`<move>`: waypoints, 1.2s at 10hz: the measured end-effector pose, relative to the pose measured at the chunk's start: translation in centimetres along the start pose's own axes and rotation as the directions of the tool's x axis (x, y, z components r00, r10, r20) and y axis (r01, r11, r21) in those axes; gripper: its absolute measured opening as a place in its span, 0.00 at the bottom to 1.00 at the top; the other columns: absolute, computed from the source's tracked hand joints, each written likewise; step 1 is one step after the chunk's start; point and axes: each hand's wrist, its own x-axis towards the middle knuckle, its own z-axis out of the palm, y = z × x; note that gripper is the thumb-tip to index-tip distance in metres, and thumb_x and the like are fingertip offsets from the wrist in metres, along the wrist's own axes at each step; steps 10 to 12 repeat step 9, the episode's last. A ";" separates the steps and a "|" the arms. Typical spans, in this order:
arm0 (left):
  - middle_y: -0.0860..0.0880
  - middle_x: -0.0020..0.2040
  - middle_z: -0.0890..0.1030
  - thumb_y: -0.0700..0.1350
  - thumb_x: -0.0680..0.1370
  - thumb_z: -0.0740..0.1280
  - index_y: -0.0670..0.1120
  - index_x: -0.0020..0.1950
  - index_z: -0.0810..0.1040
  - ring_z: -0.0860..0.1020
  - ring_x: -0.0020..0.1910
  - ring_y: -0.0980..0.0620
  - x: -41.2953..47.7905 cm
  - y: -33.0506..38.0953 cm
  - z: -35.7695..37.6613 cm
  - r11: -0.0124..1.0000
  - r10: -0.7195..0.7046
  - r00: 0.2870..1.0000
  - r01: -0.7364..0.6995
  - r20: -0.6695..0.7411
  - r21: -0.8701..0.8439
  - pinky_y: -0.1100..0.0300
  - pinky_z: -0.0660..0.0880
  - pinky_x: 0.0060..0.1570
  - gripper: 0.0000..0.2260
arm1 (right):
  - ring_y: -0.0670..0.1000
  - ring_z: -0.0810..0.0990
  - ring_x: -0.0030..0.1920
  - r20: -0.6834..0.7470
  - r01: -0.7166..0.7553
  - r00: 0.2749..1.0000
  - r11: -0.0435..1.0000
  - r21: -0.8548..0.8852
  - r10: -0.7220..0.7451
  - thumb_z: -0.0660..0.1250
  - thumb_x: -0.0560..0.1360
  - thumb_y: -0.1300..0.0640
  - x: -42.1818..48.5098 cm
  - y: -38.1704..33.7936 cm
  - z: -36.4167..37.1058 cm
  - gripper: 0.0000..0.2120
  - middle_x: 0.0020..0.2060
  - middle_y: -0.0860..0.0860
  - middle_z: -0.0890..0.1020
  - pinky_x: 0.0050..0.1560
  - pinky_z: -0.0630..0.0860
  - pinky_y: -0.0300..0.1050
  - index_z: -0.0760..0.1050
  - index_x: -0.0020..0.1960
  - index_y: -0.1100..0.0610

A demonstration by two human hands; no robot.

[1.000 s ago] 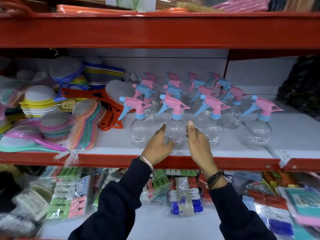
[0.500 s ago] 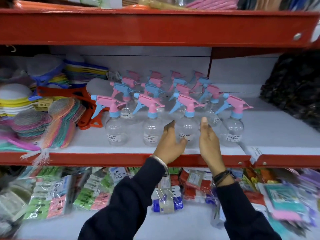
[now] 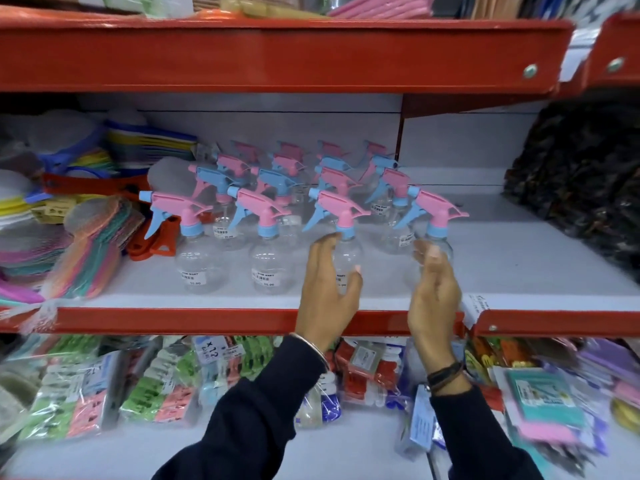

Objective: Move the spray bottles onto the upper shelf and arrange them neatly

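Observation:
Clear spray bottles with pink and blue trigger heads stand in rows on the white shelf (image 3: 526, 268). The front row holds bottles at the left (image 3: 197, 268) and next to it (image 3: 272, 271). My left hand (image 3: 323, 292) wraps around the third front bottle (image 3: 346, 252), fingers on its left and thumb on its right. My right hand (image 3: 433, 296) curls round the body of the rightmost front bottle (image 3: 440, 216), hiding most of it. More bottles (image 3: 291, 174) fill the rows behind.
Mesh scrubbers (image 3: 90, 251) and orange plastic goods (image 3: 156, 237) crowd the shelf's left. A dark patterned bundle (image 3: 585, 174) sits at the right. A red beam (image 3: 277, 53) runs overhead. Bagged clothes pegs (image 3: 156, 389) and packets lie on the lower shelf.
My view has shifted right along the row. Both hands left the bottle they flanked; the left now cups the third front bottle and the right closes on the rightmost one.

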 end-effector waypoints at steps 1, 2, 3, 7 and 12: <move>0.52 0.67 0.67 0.44 0.76 0.63 0.48 0.70 0.63 0.68 0.65 0.57 0.1 0.9 2.8 0.999 -0.021 0.978 0.028 0.206 -0.034 0.58 0.67 0.66 0.23 | 0.47 0.75 0.61 -0.121 -0.016 0.993 0.998 -0.060 0.009 0.49 0.78 0.40 1.4 0.4 -2.2 0.24 0.62 0.51 0.77 0.56 0.71 0.40 0.69 0.65 0.52; 0.47 0.74 0.60 0.47 0.77 0.65 0.46 0.75 0.54 0.63 0.71 0.51 1.6 0.9 5.5 0.968 -0.234 0.852 0.250 0.468 0.029 0.53 0.63 0.71 0.31 | 0.51 0.73 0.62 -0.032 -0.133 0.991 0.983 -0.124 0.130 0.47 0.79 0.41 2.9 0.4 -3.5 0.26 0.65 0.55 0.74 0.54 0.65 0.41 0.63 0.70 0.55; 0.46 0.77 0.56 0.47 0.76 0.66 0.46 0.77 0.47 0.61 0.73 0.48 3.2 1.1 6.9 0.927 -0.339 0.750 0.371 0.568 0.063 0.52 0.64 0.71 0.36 | 0.49 0.71 0.56 0.051 -0.197 0.977 0.968 -0.153 0.207 0.44 0.78 0.40 3.7 0.3 -4.2 0.27 0.55 0.50 0.74 0.54 0.62 0.42 0.66 0.67 0.54; 0.46 0.77 0.55 0.45 0.76 0.66 0.45 0.77 0.44 0.59 0.74 0.50 2.5 0.0 6.0 0.935 -0.333 0.733 0.339 0.594 0.105 0.55 0.60 0.72 0.38 | 0.52 0.80 0.53 0.185 -0.283 0.939 0.957 -0.068 0.291 0.43 0.67 0.27 4.6 1.7 -4.8 0.32 0.50 0.53 0.82 0.61 0.74 0.52 0.77 0.43 0.47; 0.51 0.75 0.60 0.47 0.77 0.64 0.48 0.76 0.54 0.61 0.73 0.54 0.2 2.0 3.4 0.982 -0.188 0.912 0.175 0.364 0.069 0.53 0.61 0.73 0.30 | 0.47 0.79 0.55 0.015 -0.123 0.992 0.992 0.006 0.123 0.50 0.71 0.30 1.7 1.2 -7.0 0.32 0.57 0.53 0.81 0.57 0.76 0.45 0.74 0.59 0.52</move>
